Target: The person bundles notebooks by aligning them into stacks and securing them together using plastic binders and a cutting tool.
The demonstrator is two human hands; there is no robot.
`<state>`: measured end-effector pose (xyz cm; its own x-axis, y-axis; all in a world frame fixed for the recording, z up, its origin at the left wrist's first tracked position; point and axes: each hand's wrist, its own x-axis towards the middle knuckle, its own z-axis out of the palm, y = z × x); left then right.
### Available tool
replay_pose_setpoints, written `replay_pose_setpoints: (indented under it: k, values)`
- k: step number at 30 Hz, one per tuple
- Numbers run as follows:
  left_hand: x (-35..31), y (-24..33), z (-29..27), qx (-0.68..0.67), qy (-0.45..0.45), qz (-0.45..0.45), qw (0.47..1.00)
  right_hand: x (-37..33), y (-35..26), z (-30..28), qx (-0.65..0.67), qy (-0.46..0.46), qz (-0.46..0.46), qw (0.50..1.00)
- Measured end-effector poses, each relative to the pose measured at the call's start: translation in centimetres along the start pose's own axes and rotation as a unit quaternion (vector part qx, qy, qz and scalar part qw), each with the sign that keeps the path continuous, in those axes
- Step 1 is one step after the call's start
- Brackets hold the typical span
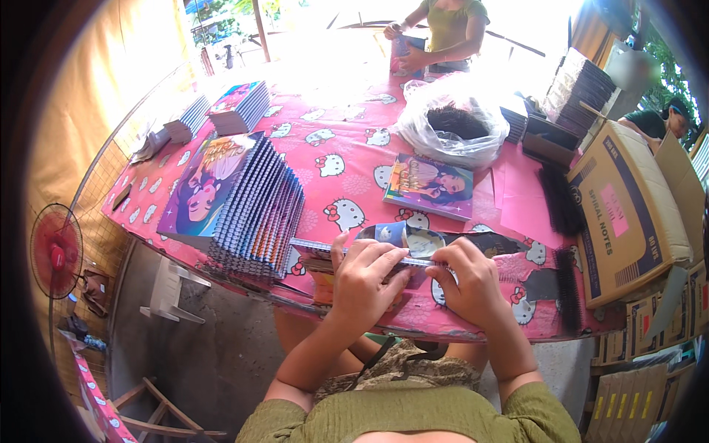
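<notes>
Olive-green short-sleeved top, patterned brown garment at lap, forearms bare.

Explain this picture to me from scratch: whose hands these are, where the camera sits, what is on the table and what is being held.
There is no machine here. The single picture comes from a wide fisheye camera worn on a person's head, looking down, so straight edges bend near the rim. The two forearms rising from the bottom belong to that person: left hand and right hand. Together they grip the top edge of a notebook with a curled-back cover, at the near edge of the table. The table wears a pink cloth printed with cartoon cats. To the left lies a slanting stack of spiral notebooks; one finished notebook lies flat further back, behind it a clear plastic bag with dark contents. Black binding combs lie to the right, beside a cardboard box. Another person works at the far end.
</notes>
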<state>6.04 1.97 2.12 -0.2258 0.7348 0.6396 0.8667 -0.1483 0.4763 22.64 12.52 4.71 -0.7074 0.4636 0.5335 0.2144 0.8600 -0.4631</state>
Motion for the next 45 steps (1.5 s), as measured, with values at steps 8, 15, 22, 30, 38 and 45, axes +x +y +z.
replay_pose_setpoints:
  k: [8, 15, 22, 30, 38, 45]
  values:
    - [-0.1, 0.3, -0.2, -0.023, -0.008, 0.005, 1.0, 3.8, 9.4, 3.0, -0.113, -0.256, -0.063, 0.958]
    - [0.0, -0.3, 0.3, -0.011, 0.049, 0.001, 0.999, 2.7, 11.5, 3.0, 0.098, -0.062, 0.101, 0.988]
    - [0.0, -0.5, 0.3, -0.022, 0.03, -0.003, 0.999, 1.7, 11.1, 2.2, 0.166, -0.081, 0.074, 0.98]
    - [1.0, 0.7, -2.4, 0.16, 0.076, -0.081, 0.981, 3.7, 10.6, 2.4, -0.029, -0.131, 0.08, 0.988]
    - [0.2, -3.5, -3.4, 0.038, 0.067, -0.067, 0.995, 5.8, 8.8, 3.9, 0.038, -0.139, 0.073, 0.987]
    - [-0.5, -4.2, -3.7, 0.01, 0.121, -0.107, 0.987, 8.0, 6.1, 5.5, 0.053, -0.181, 0.093, 0.978]
